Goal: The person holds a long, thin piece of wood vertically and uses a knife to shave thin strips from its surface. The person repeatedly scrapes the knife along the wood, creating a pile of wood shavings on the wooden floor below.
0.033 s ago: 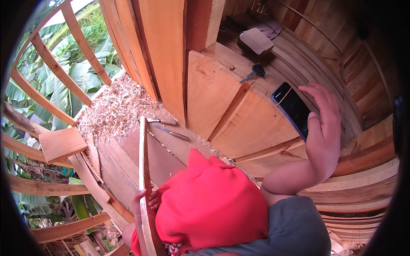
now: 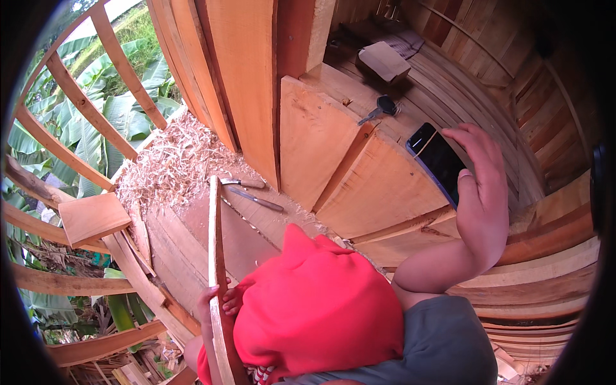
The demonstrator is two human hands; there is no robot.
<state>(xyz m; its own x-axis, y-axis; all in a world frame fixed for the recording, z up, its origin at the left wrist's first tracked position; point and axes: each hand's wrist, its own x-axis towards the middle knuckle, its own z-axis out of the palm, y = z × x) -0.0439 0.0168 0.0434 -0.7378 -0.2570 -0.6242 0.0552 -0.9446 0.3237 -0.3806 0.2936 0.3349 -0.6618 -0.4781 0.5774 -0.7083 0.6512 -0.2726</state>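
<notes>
My left hand (image 2: pixel 218 304) is wrapped around a long, slightly curved wooden strip (image 2: pixel 214 250), pale along one edge, which stands up from the lower edge of the view. My right hand (image 2: pixel 482 167) reaches to a dark smartphone (image 2: pixel 439 159) with a yellow band across it, lying on the wooden ledge. Its fingers are curved and apart at the phone's right side, with the thumb at or over the screen edge. Beyond the phone lies a black-headed key (image 2: pixel 384 106). Red cloth (image 2: pixel 317 301) and dark grey cloth (image 2: pixel 430 340) cover the lower middle.
Two handled tools, one a knife-like blade (image 2: pixel 256 199), lie on the board floor near a heap of wood shavings (image 2: pixel 173 160). A wooden block (image 2: pixel 94 218) rests by the slatted railing at left. A small box (image 2: pixel 384 62) sits on planks behind the ledge.
My right hand has shifted very slightly left, closer over the phone. The left hand and wooden strip look the same.
</notes>
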